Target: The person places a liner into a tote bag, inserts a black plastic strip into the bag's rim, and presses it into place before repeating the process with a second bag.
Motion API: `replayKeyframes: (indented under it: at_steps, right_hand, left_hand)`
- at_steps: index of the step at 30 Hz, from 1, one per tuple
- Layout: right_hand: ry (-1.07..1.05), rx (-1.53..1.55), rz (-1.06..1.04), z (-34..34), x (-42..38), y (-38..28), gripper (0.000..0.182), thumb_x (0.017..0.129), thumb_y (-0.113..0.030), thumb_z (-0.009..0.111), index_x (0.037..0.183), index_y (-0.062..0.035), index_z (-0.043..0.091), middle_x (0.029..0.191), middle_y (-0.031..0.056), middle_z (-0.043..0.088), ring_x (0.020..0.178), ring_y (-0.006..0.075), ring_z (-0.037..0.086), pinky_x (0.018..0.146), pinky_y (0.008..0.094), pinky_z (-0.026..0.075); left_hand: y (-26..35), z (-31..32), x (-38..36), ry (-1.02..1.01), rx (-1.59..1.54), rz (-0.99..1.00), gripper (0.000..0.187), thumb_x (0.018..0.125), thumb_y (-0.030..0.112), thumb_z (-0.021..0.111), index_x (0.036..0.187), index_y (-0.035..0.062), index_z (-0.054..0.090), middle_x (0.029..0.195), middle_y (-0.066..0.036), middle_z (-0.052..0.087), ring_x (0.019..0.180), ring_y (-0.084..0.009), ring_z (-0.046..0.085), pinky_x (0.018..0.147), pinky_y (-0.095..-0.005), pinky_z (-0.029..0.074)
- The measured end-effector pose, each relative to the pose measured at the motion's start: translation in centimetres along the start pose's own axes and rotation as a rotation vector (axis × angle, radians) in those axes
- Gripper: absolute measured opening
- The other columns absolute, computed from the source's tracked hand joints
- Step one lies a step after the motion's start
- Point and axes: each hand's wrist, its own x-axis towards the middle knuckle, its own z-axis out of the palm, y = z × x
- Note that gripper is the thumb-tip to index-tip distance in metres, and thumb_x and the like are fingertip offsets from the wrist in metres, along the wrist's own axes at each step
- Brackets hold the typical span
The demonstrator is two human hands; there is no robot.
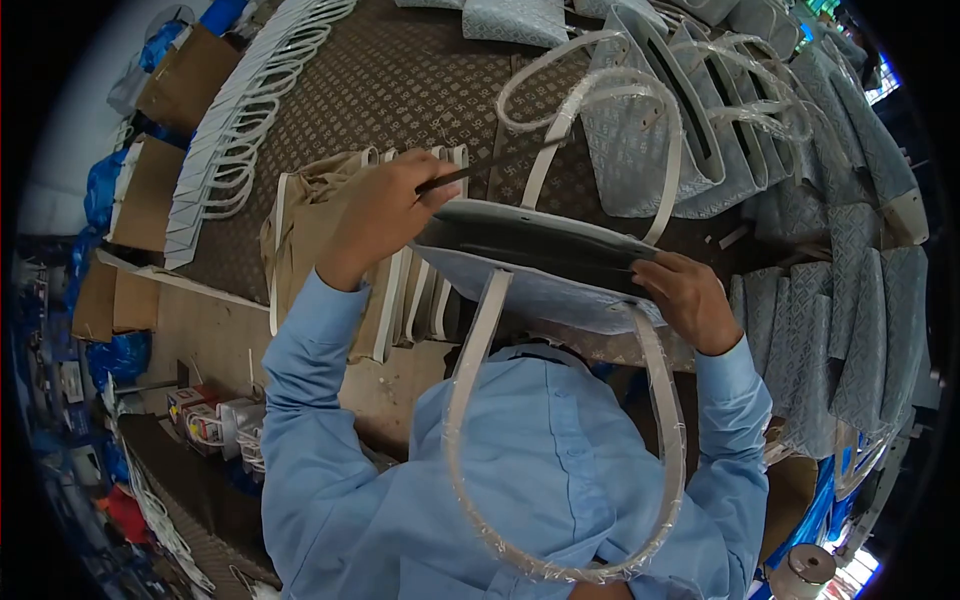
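Observation:
A pale blue patterned handbag (545, 285) with white plastic-wrapped handles is held up over the brown patterned table (400, 90). My left hand (380, 215) grips a thin dark stick-like tool (480, 168) at the bag's left rim. At the right end of the bag's open mouth, my right hand (685, 300) pinches the rim. One handle (560, 470) loops down over my light blue shirt. The other handle (600, 120) stands up behind the bag.
Several finished blue bags (700, 120) lie in a row at the upper right, more blue panels (850, 320) at the right. A stack of white handles (240, 130) curves along the left. Cardboard boxes (150, 190) and a tape roll (800, 572) sit around the edges.

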Motion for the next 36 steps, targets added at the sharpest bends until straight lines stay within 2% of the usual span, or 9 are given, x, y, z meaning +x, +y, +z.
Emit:
replayKeyframes:
  at_steps: [3, 9, 13, 15, 16, 18, 21, 24, 36]
  right_hand:
    - [0.003, 0.078, 0.02, 0.6, 0.0, 1.3, 0.018, 0.075, -0.003, 0.065, 0.092, 0.0022, 0.062, 0.086, 0.0188, 0.063, 0.075, 0.035, 0.063, 0.061, 0.0372, 0.05]
    - [-0.005, 0.103, 0.078, 1.0, 0.6, 1.3, 0.016, 0.075, -0.002, 0.065, 0.09, 0.0038, 0.063, 0.082, 0.0211, 0.064, 0.072, 0.0352, 0.063, 0.061, 0.0364, 0.05]
    - [0.011, 0.096, 0.115, 1.3, 0.7, 1.5, 0.014, 0.076, -0.004, 0.065, 0.089, 0.0022, 0.064, 0.077, 0.0217, 0.062, 0.07, 0.0365, 0.062, 0.06, 0.0369, 0.049]
    - [-0.009, 0.095, 0.131, 1.2, 0.9, 1.5, 0.014, 0.076, -0.004, 0.065, 0.088, 0.0021, 0.064, 0.076, 0.0222, 0.061, 0.069, 0.0367, 0.061, 0.059, 0.0373, 0.049]
    - [-0.025, 0.091, 0.148, 1.1, 1.1, 1.4, 0.013, 0.076, -0.005, 0.065, 0.088, 0.002, 0.064, 0.075, 0.0227, 0.061, 0.068, 0.0368, 0.061, 0.058, 0.0376, 0.048]
    - [-0.031, 0.085, 0.158, 1.0, 1.3, 1.4, 0.013, 0.077, -0.005, 0.064, 0.087, 0.0021, 0.064, 0.074, 0.0229, 0.06, 0.067, 0.0371, 0.06, 0.057, 0.038, 0.047]
    - [-0.046, 0.066, 0.168, 0.8, 1.5, 1.2, 0.012, 0.077, -0.006, 0.064, 0.086, 0.0023, 0.064, 0.071, 0.0228, 0.059, 0.065, 0.0376, 0.059, 0.056, 0.0388, 0.046]
    - [-0.03, 0.066, 0.153, 1.2, 1.7, 1.1, 0.01, 0.078, -0.006, 0.063, 0.084, 0.0033, 0.062, 0.068, 0.0219, 0.058, 0.061, 0.0368, 0.058, 0.054, 0.0382, 0.045]
    - [-0.025, 0.073, 0.135, 1.5, 1.5, 1.7, 0.012, 0.08, -0.007, 0.063, 0.082, 0.0043, 0.062, 0.068, 0.0207, 0.059, 0.06, 0.035, 0.059, 0.054, 0.0368, 0.045]
  left_hand:
    - [-0.9, 0.3, 0.3, -0.016, -0.012, 0.101, 0.026, 0.084, 0.023, 0.06, 0.098, 0.0013, 0.064, 0.084, -0.012, 0.059, 0.073, -0.0294, 0.059, 0.066, -0.0372, 0.046]
    - [-2.0, 0.6, 1.1, -0.099, -0.19, -0.012, 0.031, 0.083, 0.027, 0.063, 0.098, 0.0007, 0.064, 0.086, -0.016, 0.063, 0.08, -0.0299, 0.061, 0.069, -0.0362, 0.047]
    - [-2.2, 0.8, 1.8, -0.171, -0.145, 0.005, 0.033, 0.081, 0.029, 0.065, 0.099, 0.0015, 0.064, 0.086, -0.015, 0.063, 0.081, -0.0299, 0.061, 0.07, -0.0365, 0.047]
    - [-2.3, 0.9, 2.0, -0.255, -0.048, 0.153, 0.032, 0.08, 0.026, 0.066, 0.102, 0.0035, 0.063, 0.088, -0.008, 0.064, 0.073, -0.02, 0.058, 0.064, -0.0313, 0.044]
    - [-2.6, 1.1, 2.0, -0.257, -0.048, 0.15, 0.032, 0.08, 0.026, 0.066, 0.102, 0.0035, 0.063, 0.088, -0.008, 0.064, 0.073, -0.02, 0.058, 0.064, -0.0313, 0.044]
    - [-3.1, 1.7, 2.1, -0.212, -0.078, 0.265, 0.033, 0.077, 0.026, 0.068, 0.103, 0.0057, 0.063, 0.09, -0.008, 0.062, 0.079, -0.0236, 0.058, 0.069, -0.0339, 0.045]
    - [-2.3, 1.9, 2.5, -0.265, 0.075, 0.254, 0.036, 0.074, 0.026, 0.07, 0.103, 0.0066, 0.063, 0.089, -0.007, 0.061, 0.085, -0.0262, 0.058, 0.073, -0.0359, 0.046]
    - [-2.3, 3.0, 3.0, -0.258, 0.061, 0.291, 0.037, 0.071, 0.029, 0.071, 0.099, 0.0061, 0.065, 0.091, -0.009, 0.063, 0.086, -0.0285, 0.061, 0.075, -0.0384, 0.048]
    - [-2.5, 4.8, 3.2, -0.213, 0.125, 0.325, 0.024, 0.075, 0.027, 0.067, 0.087, 0.0059, 0.062, 0.084, -0.008, 0.062, 0.08, -0.0302, 0.06, 0.068, -0.0406, 0.047]
